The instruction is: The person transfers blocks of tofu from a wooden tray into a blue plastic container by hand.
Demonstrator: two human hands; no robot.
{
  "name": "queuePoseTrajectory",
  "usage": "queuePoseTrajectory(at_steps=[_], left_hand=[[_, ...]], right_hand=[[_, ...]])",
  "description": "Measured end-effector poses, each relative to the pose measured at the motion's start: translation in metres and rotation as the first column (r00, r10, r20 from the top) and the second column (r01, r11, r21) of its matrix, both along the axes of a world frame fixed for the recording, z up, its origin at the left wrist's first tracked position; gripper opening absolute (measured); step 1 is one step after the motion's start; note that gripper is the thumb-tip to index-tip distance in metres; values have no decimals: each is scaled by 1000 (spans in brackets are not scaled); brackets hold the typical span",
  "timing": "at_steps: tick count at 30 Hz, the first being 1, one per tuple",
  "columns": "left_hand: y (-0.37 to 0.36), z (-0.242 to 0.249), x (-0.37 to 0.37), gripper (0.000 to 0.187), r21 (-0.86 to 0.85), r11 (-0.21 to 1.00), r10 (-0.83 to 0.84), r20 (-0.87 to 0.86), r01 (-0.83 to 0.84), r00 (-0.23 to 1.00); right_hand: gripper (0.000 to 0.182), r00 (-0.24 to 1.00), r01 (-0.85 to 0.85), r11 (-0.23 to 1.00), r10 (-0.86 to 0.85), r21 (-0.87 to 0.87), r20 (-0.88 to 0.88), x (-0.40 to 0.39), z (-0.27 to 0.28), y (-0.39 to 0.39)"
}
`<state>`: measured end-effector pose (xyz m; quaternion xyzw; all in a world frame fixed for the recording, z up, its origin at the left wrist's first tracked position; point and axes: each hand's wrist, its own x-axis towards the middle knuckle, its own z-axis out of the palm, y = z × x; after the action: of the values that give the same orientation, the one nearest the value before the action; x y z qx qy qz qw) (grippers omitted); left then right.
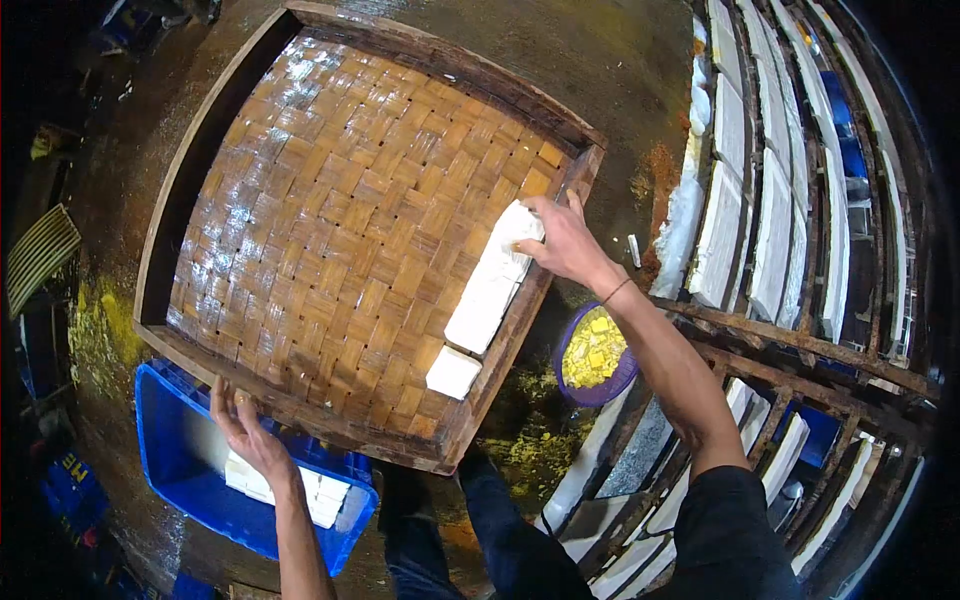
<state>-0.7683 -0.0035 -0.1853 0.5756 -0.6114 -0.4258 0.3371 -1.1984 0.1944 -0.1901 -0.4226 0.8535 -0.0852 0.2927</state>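
Note:
A large wooden-framed tray (365, 35) with a woven bamboo bottom lies tilted in front of me. Along its right side runs a row of white blocks that look like tofu (482, 305), with one tofu block (454, 372) slightly apart at the near end. My right hand (562, 240) has its thumb and fingers closed around the tofu at the far end of the row. By the tray's near left edge, my left hand (250, 435) is empty with its fingers apart. It hovers over a blue tub (200, 510) that holds more tofu blocks (325, 495).
A purple basket (568, 385) of yellow pieces stands right of the tray, partly behind my right forearm. Racks with wooden rails (800, 345) and long white slabs (720, 235) fill the right side. The floor (110, 390) looks wet and stained yellow.

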Motion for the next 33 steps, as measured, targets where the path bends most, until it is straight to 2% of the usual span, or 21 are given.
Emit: queuePoseTrajectory(at_steps=[1, 3, 4, 6, 7, 8, 9, 10, 12, 14, 15, 19, 20, 22, 24, 26, 28, 29, 30, 32, 33], left_hand=[[4, 2, -6, 43, 52, 999, 3, -19, -2, 1000], [11, 6, -16, 43, 49, 999, -11, -17, 12, 1000], [14, 8, -20, 44, 53, 998, -26, -17, 27, 1000], [20, 9, -24, 44, 71, 997, -25, -31, 28, 999], [24, 8, -26, 44, 99, 995, -21, -65, 28, 998], [29, 6, -30, 44, 126, 992, -16, -101, 29, 995], [33, 6, -35, 44, 140, 990, -21, -83, 32, 996], [38, 4, -40, 44, 137, 990, -20, -85, 32, 996], [52, 4, -54, 44, 207, 975, -45, -175, 81, 984], [68, 5, -72, 44, 252, 961, -71, -180, 115, 981], [76, 0, -79, 44, 275, 951, -92, -183, 141, 979], [101, 1, -125, 43, 356, 892, -203, -238, 280, 950], [108, -9, -133, 45, 476, 825, -101, -407, 305, 908], [114, -13, -151, 50, 645, 659, 9, -521, 386, 854], [124, -17, -168, 56, 732, 556, 168, -563, 394, 809], [137, -13, -176, 54, 768, 505, 280, -578, 394, 767], [144, -9, -181, 51, 751, 503, 404, -641, 427, 652], [142, -3, -177, 46, 787, 398, 508, -617, 472, 601], [142, -7, -172, 46, 786, 400, 507, -618, 471, 601], [141, -20, -158, 42, 847, 335, 689, -518, 411, 506], [139, -22, -150, 40, 885, 326, 713, -462, 333, 528]], right_hand=[[73, 1000, -1, 1000, 1, -1, 1, -1, -2, 1], [69, 997, 71, 982, -74, -176, -12, -3, -6, -3], [69, 997, 73, 981, -75, -178, -9, -7, -6, -3], [84, 950, -4, 998, 23, -59, 312, -14, 14, -10], [86, 962, -157, 981, 126, 111, 243, -10, 28, -14], [86, 962, -156, 981, 126, 111, 241, 2, 21, -9], [86, 982, -186, 978, 188, 97, -9, 16, 3, 2], [86, 936, -221, 971, 237, 90, -260, 30, -13, 11], [86, 937, -213, 976, 215, 38, -276, 49, -19, 16], [83, 992, -111, 994, 112, 9, -57, 57, -7, 11], [82, 998, -39, 996, 34, 81, 57, 56, -1, 3], [76, 998, -27, 1000, 28, 12, -50, 53, -3, -5], [71, 997, -56, 998, 57, 4, -58, 53, -6, -5], [66, 994, -87, 996, 87, 1, -66, 49, -3, -4], [61, 989, -29, 1000, 28, 3, 147, 43, 21, -10], [56, 984, -32, 999, 37, -35, 173, 60, 48, -13], [65, 900, -112, 990, 139, -89, 412, 84, 72, -17], [69, 859, -49, 983, 131, -175, 495, 91, 73, -16], [69, 858, -51, 983, 134, -178, 495, 92, 68, -14], [64, 989, 130, 964, -109, -231, 101, 94, 32, -3], [50, 962, 19, 935, -113, -354, -248, 100, -2, 7]])
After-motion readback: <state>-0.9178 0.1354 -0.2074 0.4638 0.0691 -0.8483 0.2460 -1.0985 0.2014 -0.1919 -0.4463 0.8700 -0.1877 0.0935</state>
